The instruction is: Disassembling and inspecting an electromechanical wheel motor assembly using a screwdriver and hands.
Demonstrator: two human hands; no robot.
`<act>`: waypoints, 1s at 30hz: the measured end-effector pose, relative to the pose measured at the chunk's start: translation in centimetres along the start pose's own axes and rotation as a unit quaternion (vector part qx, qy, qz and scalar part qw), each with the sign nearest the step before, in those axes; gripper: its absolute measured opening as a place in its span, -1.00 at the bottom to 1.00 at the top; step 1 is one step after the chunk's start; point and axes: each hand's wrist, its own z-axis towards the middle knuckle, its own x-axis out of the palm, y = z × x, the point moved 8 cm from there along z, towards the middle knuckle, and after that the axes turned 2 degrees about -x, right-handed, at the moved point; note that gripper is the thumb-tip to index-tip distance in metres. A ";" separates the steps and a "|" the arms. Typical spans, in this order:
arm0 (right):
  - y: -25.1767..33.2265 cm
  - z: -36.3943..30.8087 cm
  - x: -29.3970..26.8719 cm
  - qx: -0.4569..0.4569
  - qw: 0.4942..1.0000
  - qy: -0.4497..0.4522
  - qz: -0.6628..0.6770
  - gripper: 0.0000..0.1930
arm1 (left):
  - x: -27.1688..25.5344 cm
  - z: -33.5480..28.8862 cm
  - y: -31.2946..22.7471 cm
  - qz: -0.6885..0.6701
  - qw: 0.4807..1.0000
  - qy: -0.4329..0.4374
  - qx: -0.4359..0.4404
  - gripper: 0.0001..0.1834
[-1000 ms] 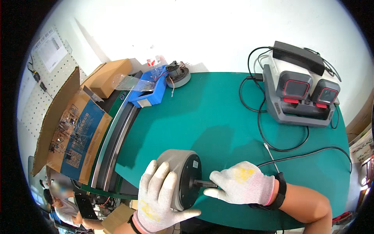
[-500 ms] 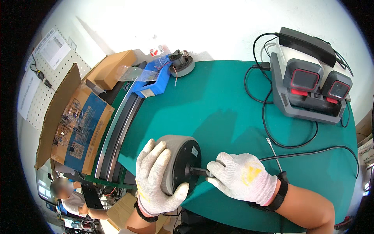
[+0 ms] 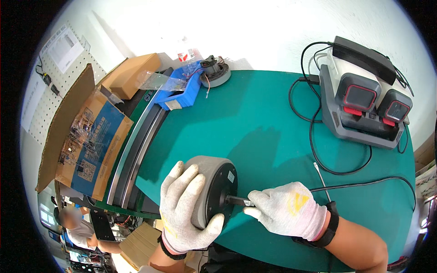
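I see grey round motor (image 3: 214,182) on its edge | black face rightward, stub shaft out | green mat, near edge

The left hand (image 3: 186,207) has slid further over the round grey motor (image 3: 214,189), its thumb now hooking the face.

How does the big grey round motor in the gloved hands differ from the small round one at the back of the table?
The grey motor is larger, stands on edge, and is held by both hands. The small motor lies flat, untouched, with loose wires. Both are round and sit on the green table.
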 end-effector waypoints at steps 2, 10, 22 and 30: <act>-0.1 0.0 0.1 0.009 1.000 0.008 0.008 -0.70 | 0.0 0.0 0.0 -0.003 1.000 0.002 0.000 -0.15; -0.4 0.1 0.2 0.024 0.999 0.008 0.020 -0.65 | -0.1 -0.1 -0.1 -0.005 1.000 -0.003 -0.003 -0.24; -0.5 0.0 0.0 0.025 0.999 -0.021 0.020 -0.68 | -0.1 1.1 -0.9 -0.008 0.998 0.002 -0.059 -0.34; -0.7 0.0 -0.3 -0.004 0.999 -0.052 0.008 -0.71 | 0.1 2.7 -0.9 -0.006 0.997 -0.025 -0.073 -0.60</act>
